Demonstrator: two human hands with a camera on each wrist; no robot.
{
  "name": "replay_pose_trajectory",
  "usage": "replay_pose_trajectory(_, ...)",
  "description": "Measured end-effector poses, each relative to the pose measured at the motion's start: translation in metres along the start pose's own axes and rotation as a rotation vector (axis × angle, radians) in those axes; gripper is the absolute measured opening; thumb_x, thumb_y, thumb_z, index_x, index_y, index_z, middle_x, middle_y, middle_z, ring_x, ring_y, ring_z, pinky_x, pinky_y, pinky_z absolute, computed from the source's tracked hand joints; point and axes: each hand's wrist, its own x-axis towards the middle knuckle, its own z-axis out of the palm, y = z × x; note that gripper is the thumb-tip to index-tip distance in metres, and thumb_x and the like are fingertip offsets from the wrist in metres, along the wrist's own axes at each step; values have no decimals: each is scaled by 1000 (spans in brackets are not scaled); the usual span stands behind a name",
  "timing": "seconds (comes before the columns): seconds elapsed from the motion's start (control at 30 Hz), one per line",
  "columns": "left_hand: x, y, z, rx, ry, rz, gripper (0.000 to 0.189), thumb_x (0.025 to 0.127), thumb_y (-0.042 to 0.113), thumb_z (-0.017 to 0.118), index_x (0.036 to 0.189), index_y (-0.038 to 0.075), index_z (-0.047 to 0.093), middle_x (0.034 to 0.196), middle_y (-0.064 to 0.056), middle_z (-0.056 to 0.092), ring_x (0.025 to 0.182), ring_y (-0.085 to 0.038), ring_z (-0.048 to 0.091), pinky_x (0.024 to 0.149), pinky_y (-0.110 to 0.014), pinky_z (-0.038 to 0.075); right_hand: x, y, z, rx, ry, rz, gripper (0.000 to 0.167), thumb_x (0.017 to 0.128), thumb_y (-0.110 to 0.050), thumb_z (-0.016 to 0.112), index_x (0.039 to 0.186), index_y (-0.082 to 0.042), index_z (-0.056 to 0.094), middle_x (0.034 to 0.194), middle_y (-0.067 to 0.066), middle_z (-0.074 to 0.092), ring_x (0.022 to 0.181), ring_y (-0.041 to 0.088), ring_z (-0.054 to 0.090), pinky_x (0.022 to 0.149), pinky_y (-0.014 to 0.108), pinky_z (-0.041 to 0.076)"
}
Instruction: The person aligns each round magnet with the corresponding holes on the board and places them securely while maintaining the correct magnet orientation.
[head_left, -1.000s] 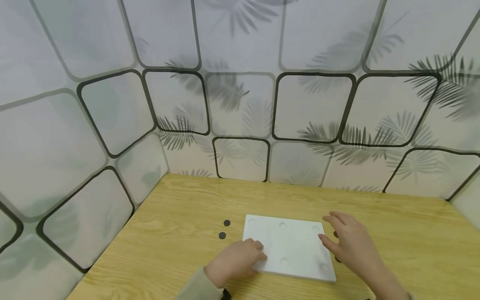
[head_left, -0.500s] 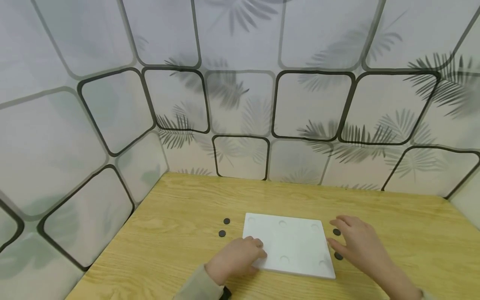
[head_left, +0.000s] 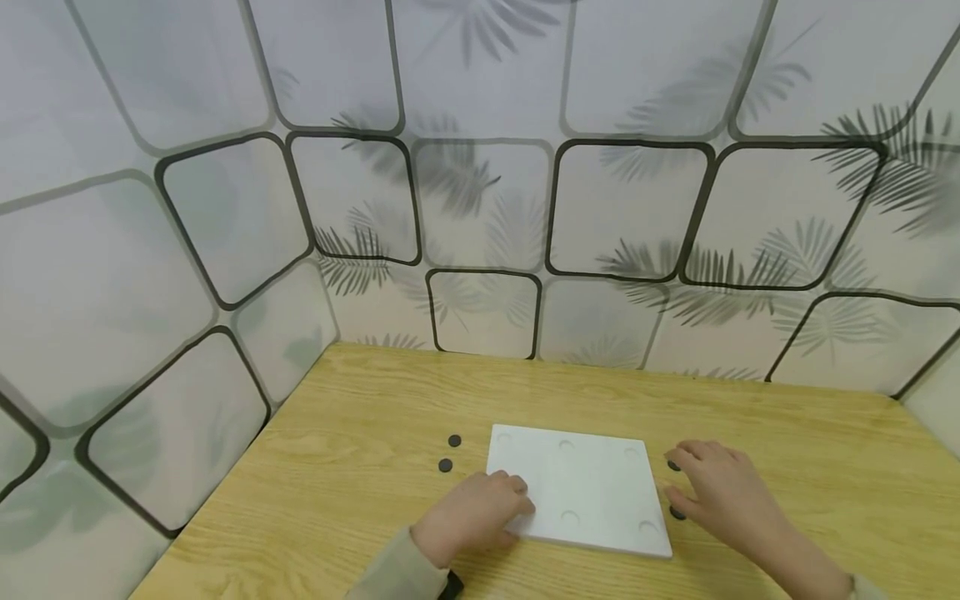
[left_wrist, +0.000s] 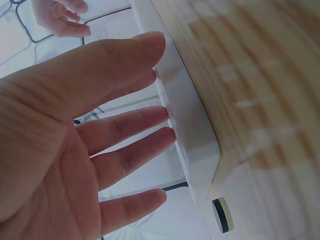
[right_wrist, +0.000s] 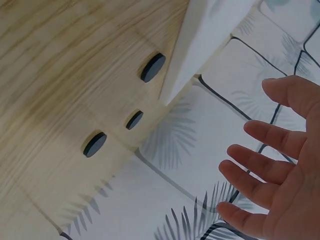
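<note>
A flat white board with several shallow round recesses lies on the wooden table. The left hand rests its fingertips on the board's near left corner; in the left wrist view the fingers look nearly straight. To the right of the board the right hand hovers with spread, relaxed fingers and holds nothing. Below its fingertips lie a black disc and a nearer black disc, both partly covered in the head view. The right wrist view shows three discs, one black disc closest to the board.
Two more black discs, a far disc and a near disc, lie left of the board. A patterned fabric wall encloses the table at the back and left.
The right hand has moved right, from the board's right edge to over the discs beside it, and dropped slightly. The left hand stays on the board's corner.
</note>
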Motion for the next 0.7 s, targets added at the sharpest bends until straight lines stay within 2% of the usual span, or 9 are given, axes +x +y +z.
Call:
replay_pose_trajectory(0.27, 1, -1, 0, -18, -13, -9, 25, 70, 29, 73, 94, 26, 66, 88, 12, 54, 75, -5, 47, 59, -20, 39, -2, 4, 4, -22, -106, -1, 32, 65, -26, 75, 89, -7, 64, 91, 8, 60, 85, 30, 55, 68, 50, 43)
replay_pose_trajectory(0.7, 0, -1, 0, -29, -28, -18, 28, 71, 29, 73, 97, 27, 66, 94, 12, 55, 79, -5, 48, 62, -21, 41, -9, 15, 20, -49, -206, -45, 32, 65, -32, 75, 86, -12, 62, 87, 4, 58, 81, 27, 56, 62, 46, 46)
